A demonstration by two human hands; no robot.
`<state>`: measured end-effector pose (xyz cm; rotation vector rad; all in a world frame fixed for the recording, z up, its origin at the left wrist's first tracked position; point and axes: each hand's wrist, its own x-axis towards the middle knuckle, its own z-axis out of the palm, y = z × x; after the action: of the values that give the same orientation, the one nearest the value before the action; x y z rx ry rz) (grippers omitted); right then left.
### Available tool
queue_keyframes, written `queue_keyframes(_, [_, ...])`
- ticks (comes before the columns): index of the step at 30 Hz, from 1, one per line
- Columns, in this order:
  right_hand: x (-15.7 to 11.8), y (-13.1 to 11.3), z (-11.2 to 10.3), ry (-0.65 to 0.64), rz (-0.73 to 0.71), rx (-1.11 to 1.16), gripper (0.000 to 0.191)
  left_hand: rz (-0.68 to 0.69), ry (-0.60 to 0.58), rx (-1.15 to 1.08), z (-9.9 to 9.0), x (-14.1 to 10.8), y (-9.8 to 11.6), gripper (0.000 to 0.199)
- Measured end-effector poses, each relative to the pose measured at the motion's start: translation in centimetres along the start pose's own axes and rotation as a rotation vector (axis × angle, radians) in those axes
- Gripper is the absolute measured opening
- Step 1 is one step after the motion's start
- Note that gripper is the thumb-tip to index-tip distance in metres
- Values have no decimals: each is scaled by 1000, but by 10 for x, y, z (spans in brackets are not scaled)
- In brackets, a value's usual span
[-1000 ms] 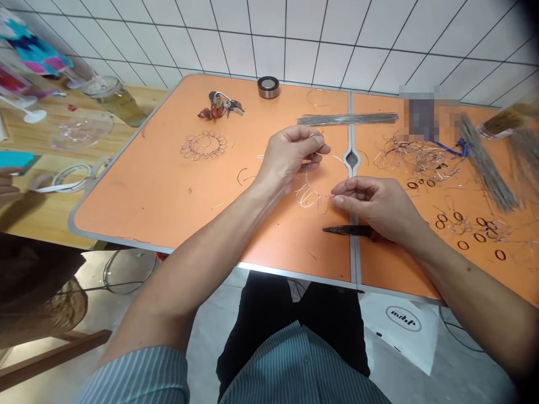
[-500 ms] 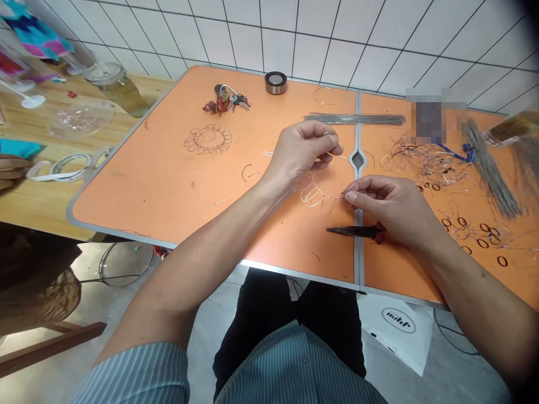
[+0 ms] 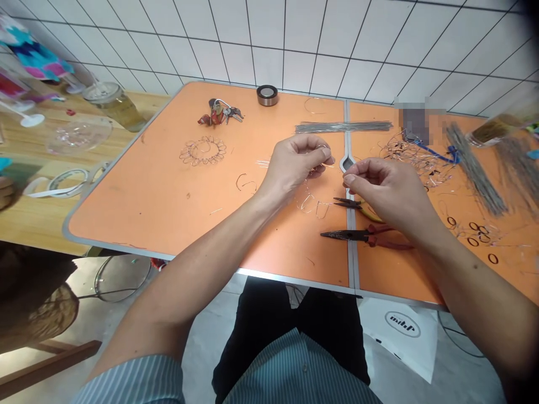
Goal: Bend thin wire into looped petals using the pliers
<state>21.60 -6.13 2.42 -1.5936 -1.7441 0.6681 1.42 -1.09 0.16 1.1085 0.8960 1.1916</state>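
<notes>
My left hand point(image 3: 301, 157) pinches a thin bent wire point(image 3: 322, 209), whose open loops hang below the fingers over the orange table. Just to its right, my right hand point(image 3: 374, 179) has thumb and forefinger pressed together; whatever lies between them is too fine to make out. Under the right hand are pliers with yellow handles point(image 3: 365, 209), partly covered by it. Nearer the table's front edge lie needle-nose pliers with red handles point(image 3: 379, 237). Further left rests a ring of looped wire point(image 3: 202, 151).
Straight wires point(image 3: 343, 127) lie in a bundle behind my hands. Keys point(image 3: 223, 114) and a roll of tape point(image 3: 267, 95) are at the back. Tangled wire point(image 3: 415, 154), small dark rings point(image 3: 473, 242) and another wire bundle point(image 3: 478, 168) occupy the right. A lidded drink jar point(image 3: 115, 104) stands left.
My right hand has moved up from the lower end of the looped wire, closer to my left fingers. Both pliers show more fully. The view has shifted slightly.
</notes>
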Motion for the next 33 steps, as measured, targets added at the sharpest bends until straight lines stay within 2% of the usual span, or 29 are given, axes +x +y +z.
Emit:
queue_keyframes(9, [11, -6, 15, 48, -69, 6, 7, -2, 33, -38, 4, -1, -2, 15])
queue_keyframes(18, [16, -13, 20, -4, 51, 145, 7, 29, 42, -64, 6, -3, 1, 17])
queue_keyframes(26, [14, -7, 23, 12, 58, 255, 12, -11, 78, -41, 5, -2, 3, 16])
queue_keyframes(33, [8, -1, 23, 53, 64, 299, 14, 14, 66, -50, 3, -1, -1, 15])
